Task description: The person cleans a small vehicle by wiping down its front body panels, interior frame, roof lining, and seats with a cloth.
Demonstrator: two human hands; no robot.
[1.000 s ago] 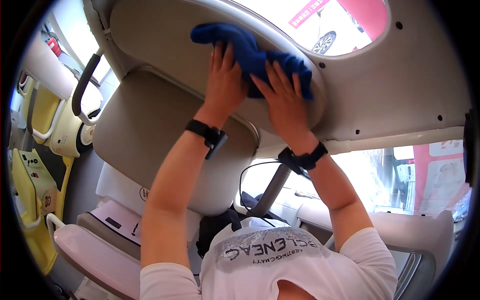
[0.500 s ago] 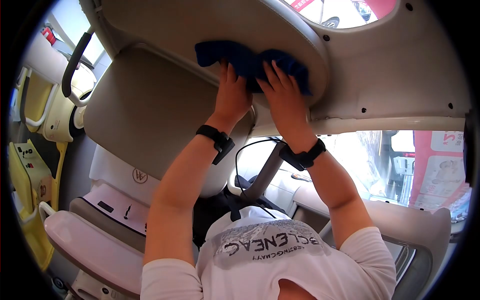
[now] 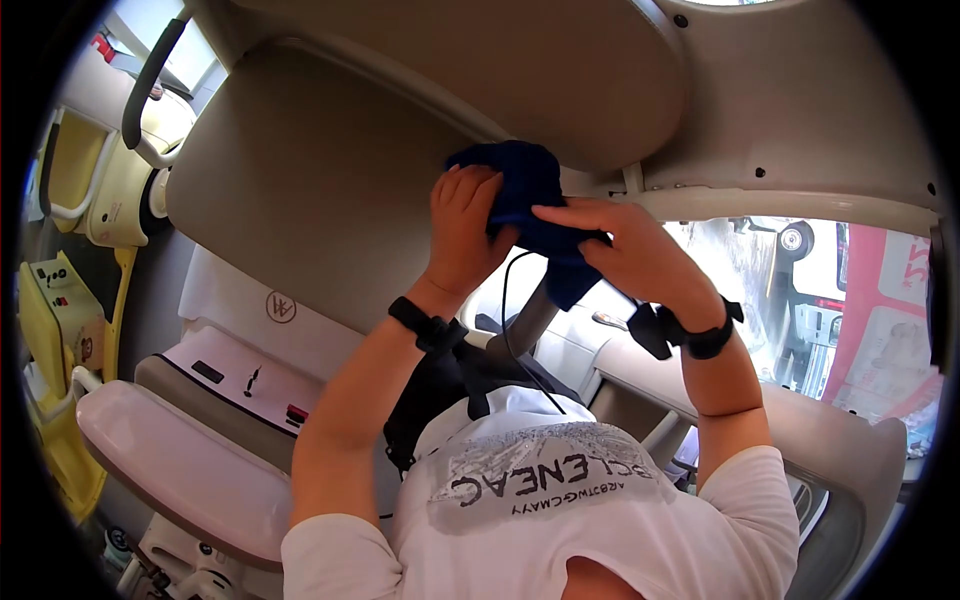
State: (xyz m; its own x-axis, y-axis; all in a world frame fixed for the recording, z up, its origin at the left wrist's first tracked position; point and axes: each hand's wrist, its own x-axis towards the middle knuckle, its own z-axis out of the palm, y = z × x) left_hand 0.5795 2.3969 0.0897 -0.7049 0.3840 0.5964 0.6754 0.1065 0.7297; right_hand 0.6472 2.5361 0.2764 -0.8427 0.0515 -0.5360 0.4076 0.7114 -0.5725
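Observation:
A dark blue cloth [image 3: 520,190] is bunched between my two hands, in front of a beige padded seat panel [image 3: 320,150]. My left hand [image 3: 466,225] has its fingers curled over the cloth's left side. From the right, my right hand [image 3: 645,250] grips the cloth, index finger stretched across it and the other fingers bent around its edge. A loose end of the cloth hangs below my right hand. Behind and above is a second rounded beige cushion [image 3: 560,75]. Each wrist wears a black band, and a thin black cable hangs between my forearms.
A pale pink armrest [image 3: 185,465] and a panel with switches [image 3: 245,375] lie at the left. A black-gripped handle [image 3: 153,85] and yellow vehicles [image 3: 115,210] stand beyond. On the right are a beige frame [image 3: 800,110], a window and a molded door panel [image 3: 830,455].
Both hands have come down off the upper cushion with the cloth, nearer my body. The cloth, spread against the cushion before, is now bunched. My right hand has turned sideways.

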